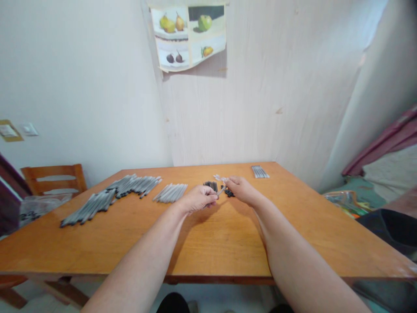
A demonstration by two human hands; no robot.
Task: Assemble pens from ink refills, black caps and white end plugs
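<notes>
The left hand (pixel 199 199) pinches a slim pale tube (pixel 221 191) between thumb and fingers over the middle of the wooden worktop (pixel 218 250), the tube slanting up and away toward the right hand. The right hand (pixel 241 189) is bent over with its fingertips close to the tube's far end; they are so small and blurred here that I cannot tell whether they pinch it, or something else, or are merely beside it.

Small clear pieces (pixel 216 177) show just beyond the fingers. Small black parts (pixel 230 194) lie partly beneath the right hand, and a bunch of thin dark rods (pixel 211 185) lies behind the left hand's fingertips.

To the left of the left hand, a group of pale tubes (pixel 171 193) lies side by side on the worktop. Farther left stretches a long spread of grey tubes with dark ends (pixel 94 207), overlapping in slanting rows. Near the far edge, to the right and well apart from the rest, a neat row of grey sticks (pixel 259 171) lies flat.

A wooden chair (pixel 78 174) stands beyond the worktop's left side, and a fruit print (pixel 190 32) hangs on the wall (pixel 228 121).
</notes>
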